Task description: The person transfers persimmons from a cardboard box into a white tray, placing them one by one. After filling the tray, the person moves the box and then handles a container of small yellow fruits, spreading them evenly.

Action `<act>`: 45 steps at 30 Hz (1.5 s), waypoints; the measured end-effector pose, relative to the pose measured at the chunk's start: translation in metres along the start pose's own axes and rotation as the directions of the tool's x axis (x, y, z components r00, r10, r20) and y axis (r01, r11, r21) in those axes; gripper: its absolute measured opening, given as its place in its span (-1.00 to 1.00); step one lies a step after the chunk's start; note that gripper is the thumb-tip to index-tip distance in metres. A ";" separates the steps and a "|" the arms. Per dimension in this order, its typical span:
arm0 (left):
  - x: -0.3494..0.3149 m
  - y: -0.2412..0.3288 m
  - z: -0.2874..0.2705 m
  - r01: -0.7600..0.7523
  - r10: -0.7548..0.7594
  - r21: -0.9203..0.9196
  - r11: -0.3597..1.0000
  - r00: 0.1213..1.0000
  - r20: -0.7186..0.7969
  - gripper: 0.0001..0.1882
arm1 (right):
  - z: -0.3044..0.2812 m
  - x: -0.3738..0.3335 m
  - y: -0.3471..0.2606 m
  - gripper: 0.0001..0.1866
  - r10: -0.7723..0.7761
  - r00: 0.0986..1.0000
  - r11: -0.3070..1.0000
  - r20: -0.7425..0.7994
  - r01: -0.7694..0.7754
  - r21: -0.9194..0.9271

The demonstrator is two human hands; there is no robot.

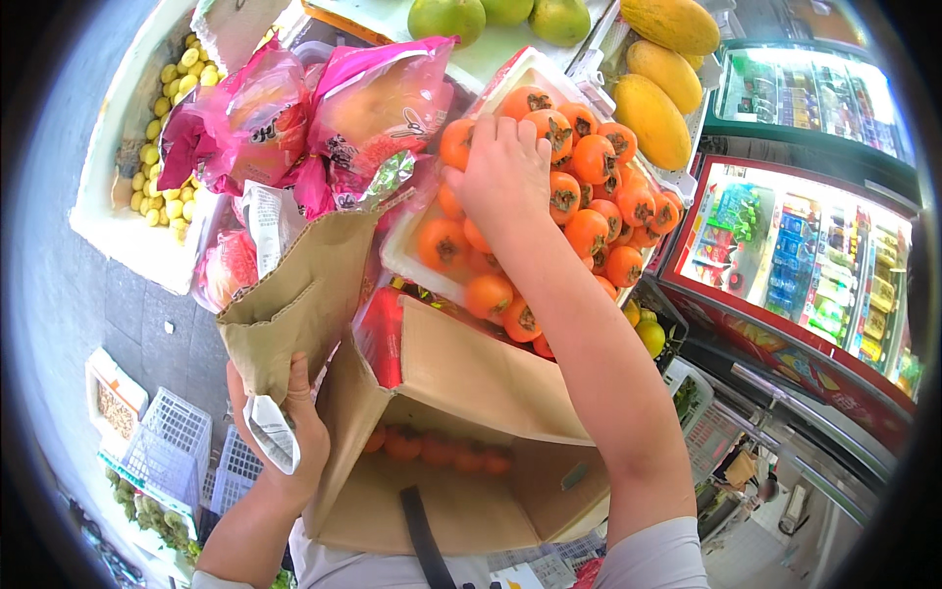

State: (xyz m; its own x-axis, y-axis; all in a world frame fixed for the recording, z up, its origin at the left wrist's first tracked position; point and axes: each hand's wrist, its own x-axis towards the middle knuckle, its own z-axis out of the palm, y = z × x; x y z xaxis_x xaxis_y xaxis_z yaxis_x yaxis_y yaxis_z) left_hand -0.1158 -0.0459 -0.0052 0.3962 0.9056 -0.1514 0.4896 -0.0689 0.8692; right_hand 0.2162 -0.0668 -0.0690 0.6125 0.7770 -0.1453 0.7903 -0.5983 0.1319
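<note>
My right hand [502, 182] reaches into a white foam crate [407, 240] heaped with orange persimmons [594, 159]. Its fingers are curled down, with a persimmon [456, 144] at the thumb and index finger; the palm hides part of the grip. In front of me stands an open brown cardboard box [481, 368], its mouth facing me. Inside, a row of persimmons [432, 449] lies along the shaded far side. My left hand [302, 432] is closed around a raised cardboard flap [304, 294] at the left, together with a folded white sheet [272, 432].
Pink-wrapped round fruit [378, 113] sits left of the crate, beyond it a foam box of small yellow fruit [152, 187]. Yellow melons [653, 118] and green fruit [446, 20] lie at the back. Lit drink fridges [795, 265] stand right; plastic baskets [172, 437] rest lower left.
</note>
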 end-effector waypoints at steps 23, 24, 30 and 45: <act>-0.038 -0.035 -0.051 0.491 -0.408 0.093 0.866 0.588 0.699 -0.40 | 0.035 -0.381 -0.095 -0.44 -0.122 0.782 0.691 0.612 -0.375 0.618; -0.036 -0.035 -0.050 0.546 -0.439 0.100 0.832 0.537 0.720 -0.38 | 0.027 -0.370 -0.105 -0.44 -0.129 0.783 0.676 0.609 -0.380 0.631; -0.028 -0.006 -0.033 0.781 -0.470 -0.080 0.619 0.450 0.759 -0.30 | 0.035 -0.350 -0.164 -0.45 -0.017 0.853 0.819 0.522 -0.287 0.496; -0.048 -0.009 -0.036 0.204 -0.248 0.142 0.969 0.826 0.507 -0.45 | -0.052 -0.330 -0.074 -0.07 -0.426 0.603 0.260 0.674 -0.633 0.730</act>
State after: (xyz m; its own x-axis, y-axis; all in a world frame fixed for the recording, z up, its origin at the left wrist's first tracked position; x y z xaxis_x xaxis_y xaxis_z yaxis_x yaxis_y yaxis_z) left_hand -0.1666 -0.0735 0.0114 0.5992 0.5527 -0.5792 0.6653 0.0587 0.7443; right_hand -0.0456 -0.2691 0.0201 0.0433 0.5915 -0.8051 -0.1710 -0.7896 -0.5893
